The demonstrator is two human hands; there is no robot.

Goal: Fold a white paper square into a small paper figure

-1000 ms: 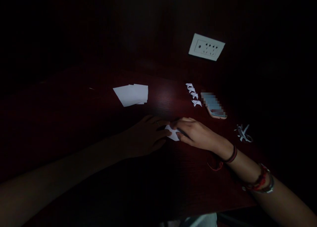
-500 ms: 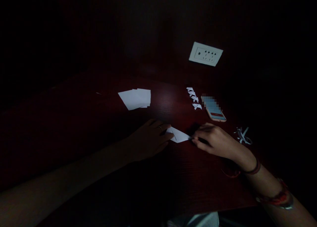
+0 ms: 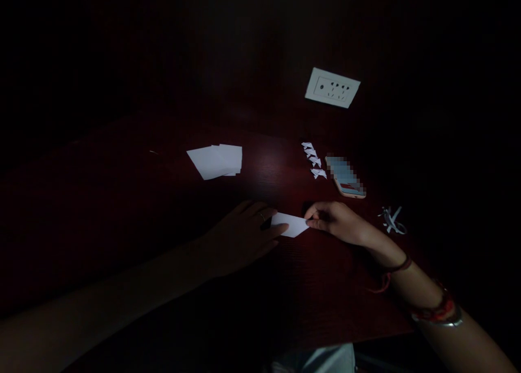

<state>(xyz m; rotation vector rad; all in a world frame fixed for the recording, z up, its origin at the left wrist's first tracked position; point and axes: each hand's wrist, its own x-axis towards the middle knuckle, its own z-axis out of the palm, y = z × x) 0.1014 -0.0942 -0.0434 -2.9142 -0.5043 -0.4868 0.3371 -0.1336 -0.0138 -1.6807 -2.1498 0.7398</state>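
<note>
A folded piece of white paper (image 3: 290, 225) lies on the dark red table between my two hands. My left hand (image 3: 252, 232) holds its left end, thumb on top and fingertips along the far edge. At the paper's right point, my right hand (image 3: 331, 221) pinches the tip between thumb and forefinger. Beyond the right hand several small folded paper figures (image 3: 313, 160) stand in a row. Deep shadow covers most of the left hand and forearm.
A fanned stack of white paper sheets (image 3: 215, 161) lies at the back left. A phone (image 3: 345, 176) rests right of the figures, with paper strips (image 3: 393, 220) nearer the right edge. On the wall is a socket plate (image 3: 332, 88). The table's front edge (image 3: 366, 340) shows below.
The paper's visible outline has changed from a long pointed shape with a fold line to a shorter, plain-faced one. My right hand has moved left, closer to my left hand.
</note>
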